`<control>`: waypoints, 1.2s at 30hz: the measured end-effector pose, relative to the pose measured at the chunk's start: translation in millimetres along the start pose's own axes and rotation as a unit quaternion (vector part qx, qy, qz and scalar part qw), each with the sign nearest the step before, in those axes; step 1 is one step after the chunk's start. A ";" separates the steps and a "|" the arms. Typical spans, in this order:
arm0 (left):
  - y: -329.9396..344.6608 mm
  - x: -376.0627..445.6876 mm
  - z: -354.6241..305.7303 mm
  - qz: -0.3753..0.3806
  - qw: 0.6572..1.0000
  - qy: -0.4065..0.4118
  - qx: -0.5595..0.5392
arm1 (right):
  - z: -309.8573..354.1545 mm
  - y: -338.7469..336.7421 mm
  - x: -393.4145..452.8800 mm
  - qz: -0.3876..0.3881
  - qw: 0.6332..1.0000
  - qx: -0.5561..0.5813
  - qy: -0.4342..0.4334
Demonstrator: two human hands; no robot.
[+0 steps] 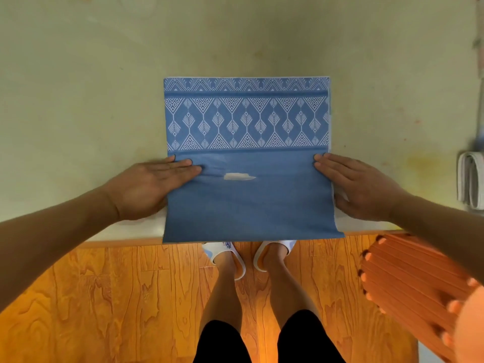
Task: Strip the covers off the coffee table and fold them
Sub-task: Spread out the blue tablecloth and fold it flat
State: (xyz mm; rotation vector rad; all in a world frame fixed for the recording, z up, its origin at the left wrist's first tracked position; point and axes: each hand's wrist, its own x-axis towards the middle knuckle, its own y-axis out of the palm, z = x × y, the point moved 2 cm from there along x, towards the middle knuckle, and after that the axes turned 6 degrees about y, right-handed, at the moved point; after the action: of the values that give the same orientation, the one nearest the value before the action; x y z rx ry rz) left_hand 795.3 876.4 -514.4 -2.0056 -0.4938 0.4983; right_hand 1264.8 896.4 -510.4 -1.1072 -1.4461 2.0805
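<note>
Both our hands lie flat on a folded blue cover [248,163] spread on the pale coffee table [78,87]. Our left hand [146,184] rests at the cover's left edge, fingers straight and together, tips pressing onto the cloth. Our right hand [358,182] mirrors it at the right edge, fingers extended and palm down, gripping nothing. Bands of white geometric pattern run across the far half of the cover; the near half is plain blue, marked by a small white patch [238,176], and hangs slightly over the table's front edge. Below it we see our feet in white slippers [225,254] on the orange wood-grain floor [104,297]. An orange ribbed stool [408,284] stands at lower right, and a folded white cloth [470,179] lies at the table's right side.
</note>
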 end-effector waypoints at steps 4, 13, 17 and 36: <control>-12.6 1.0 2.2 -0.100 0.922 -0.224 -0.299 | -12.5 -18.1 1.2 -0.037 0.994 0.092 -0.039; -19.4 50.8 15.5 -0.300 0.679 -0.558 -0.370 | -16.1 -26.2 56.2 -0.098 0.736 0.526 0.415; -26.6 77.8 14.3 -0.249 0.677 -0.642 -0.259 | -7.8 -27.1 71.1 -0.098 0.742 0.461 0.477; -43.5 103.7 51.8 -0.363 0.707 -0.550 -0.257 | -35.1 -75.2 131.6 -0.249 0.798 0.390 0.387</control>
State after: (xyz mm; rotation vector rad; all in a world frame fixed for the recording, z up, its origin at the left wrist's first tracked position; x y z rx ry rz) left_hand 848.1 988.3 -513.3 -1.5465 -2.2613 1.0953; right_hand 1200.8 1037.7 -499.0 -0.8935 -0.3295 1.3253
